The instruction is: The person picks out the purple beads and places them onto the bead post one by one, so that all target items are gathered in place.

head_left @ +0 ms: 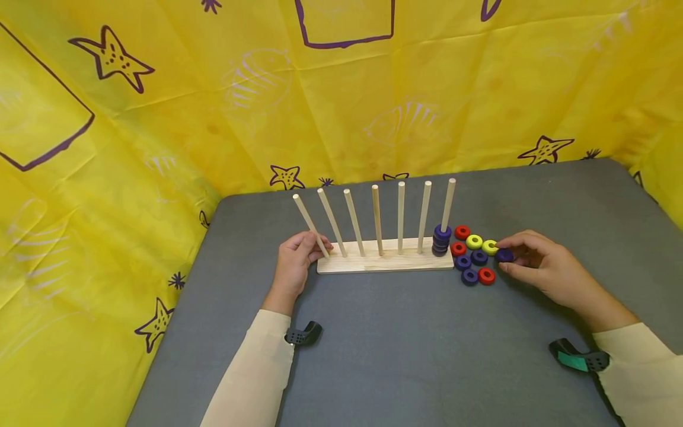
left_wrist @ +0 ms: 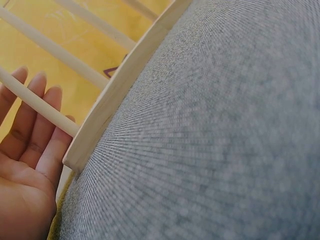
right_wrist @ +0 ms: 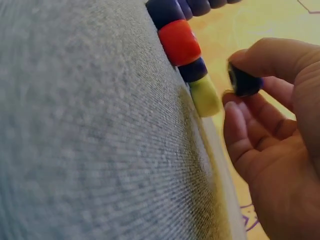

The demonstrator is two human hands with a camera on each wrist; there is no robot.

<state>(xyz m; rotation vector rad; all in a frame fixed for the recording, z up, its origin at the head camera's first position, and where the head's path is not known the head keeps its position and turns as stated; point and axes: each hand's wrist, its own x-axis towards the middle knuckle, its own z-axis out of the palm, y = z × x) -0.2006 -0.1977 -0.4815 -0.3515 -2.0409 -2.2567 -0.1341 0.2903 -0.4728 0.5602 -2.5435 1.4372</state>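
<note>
A pale wooden peg rack (head_left: 384, 262) stands on the grey table, its row of several upright pegs rising from a flat base. My left hand (head_left: 296, 261) rests at the rack's left end, beside the leftmost peg (left_wrist: 42, 106). In the left wrist view its fingers lie fairly straight behind that peg, one fingertip near the base; the thumb is out of that view. My right hand (head_left: 549, 270) pinches a dark blue ring (right_wrist: 244, 81) between thumb and fingers, right of the loose rings. Several dark blue rings (head_left: 441, 240) are stacked on the rightmost peg.
Beside the rack's right end lie loose red rings (head_left: 486, 276), yellow rings (head_left: 474, 242) and dark blue rings (head_left: 469, 277), close together. The grey table (head_left: 395, 350) ends at a yellow patterned cloth (head_left: 341, 118) behind and at the left. Each wrist carries a black strap mount (head_left: 305, 335).
</note>
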